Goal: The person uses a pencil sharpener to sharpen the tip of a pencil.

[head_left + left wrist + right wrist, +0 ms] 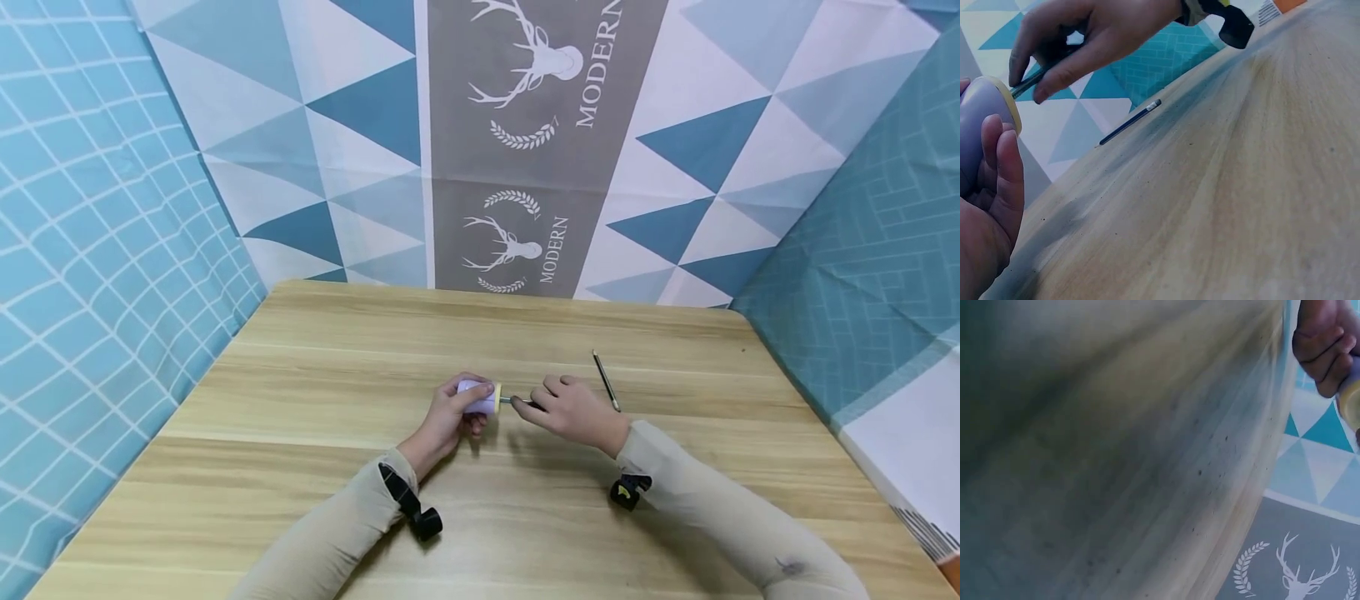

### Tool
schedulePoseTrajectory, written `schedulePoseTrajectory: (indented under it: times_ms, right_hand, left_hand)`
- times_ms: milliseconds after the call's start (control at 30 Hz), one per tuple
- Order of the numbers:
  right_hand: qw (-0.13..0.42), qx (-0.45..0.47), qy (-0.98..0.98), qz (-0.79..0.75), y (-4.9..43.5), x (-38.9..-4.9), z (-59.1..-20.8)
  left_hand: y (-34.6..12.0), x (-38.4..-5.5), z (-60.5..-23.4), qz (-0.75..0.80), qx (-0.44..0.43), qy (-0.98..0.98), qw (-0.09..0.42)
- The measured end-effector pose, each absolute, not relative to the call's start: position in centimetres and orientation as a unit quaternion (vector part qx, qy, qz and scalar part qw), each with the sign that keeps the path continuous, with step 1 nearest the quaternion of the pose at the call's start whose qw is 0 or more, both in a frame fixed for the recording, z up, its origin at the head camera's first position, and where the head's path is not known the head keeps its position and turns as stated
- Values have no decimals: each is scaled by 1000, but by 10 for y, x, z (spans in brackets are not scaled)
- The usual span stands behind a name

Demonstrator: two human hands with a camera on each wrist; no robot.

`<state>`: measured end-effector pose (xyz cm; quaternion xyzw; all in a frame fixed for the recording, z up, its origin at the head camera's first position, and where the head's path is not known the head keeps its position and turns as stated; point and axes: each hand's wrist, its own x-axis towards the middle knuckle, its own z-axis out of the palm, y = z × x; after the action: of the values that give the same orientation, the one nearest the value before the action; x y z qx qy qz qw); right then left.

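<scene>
My left hand point(442, 421) grips a small lavender pencil sharpener point(483, 406), its thumb over the top and its yellow end facing right. From that side my right hand point(573, 412) pinches a dark pencil point(506, 400) between thumb and fingers. The pencil's tip meets the sharpener's yellow end, and its rear part is hidden by the hand. Both are held above the table, as the left wrist view shows with the yellow rim point(1012, 112) close by. The right wrist view catches only the left hand and part of the sharpener at its right edge.
A second dark pencil point(606, 381) lies on the wooden table point(337, 367), just beyond the right hand. Patterned cloth point(360, 150) hangs behind the table and along both sides. Each wrist wears a strapped black camera point(426, 523).
</scene>
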<state>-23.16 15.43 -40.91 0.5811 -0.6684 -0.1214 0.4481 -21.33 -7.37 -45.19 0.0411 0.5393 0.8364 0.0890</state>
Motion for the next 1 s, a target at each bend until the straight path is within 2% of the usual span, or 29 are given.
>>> schedulePoseTrajectory:
  times_ms: [167,233,300,367,533,767,933,1000]
  right_hand:
    - [462,601,-645,-99,154,-234,-409]
    - [442,609,-655,-71,152,-234,-409]
    - [398,622,-674,-21,150,-235,-408]
    - [334,633,-697,49,147,-235,-407]
    - [119,591,-764,230,143,-235,-399]
    - [-130,411,-804,410,141,-236,-390]
    - [-312,260,-737,540,144,-242,-389]
    - [-368,214,-700,574,145,-245,-390]
  left_hand:
    - [-72,-213,-451,839,47,535,90]
    - [-72,-214,-451,839,49,533,91]
    - [-73,-214,-451,839,50,533,93]
    - [-74,-214,-451,839,48,534,93]
    - [-75,-214,-452,839,40,536,87]
    - [-76,-214,-453,836,38,541,79]
    - [-75,-213,-453,841,52,533,79]
    - [-75,-212,-453,842,54,530,80]
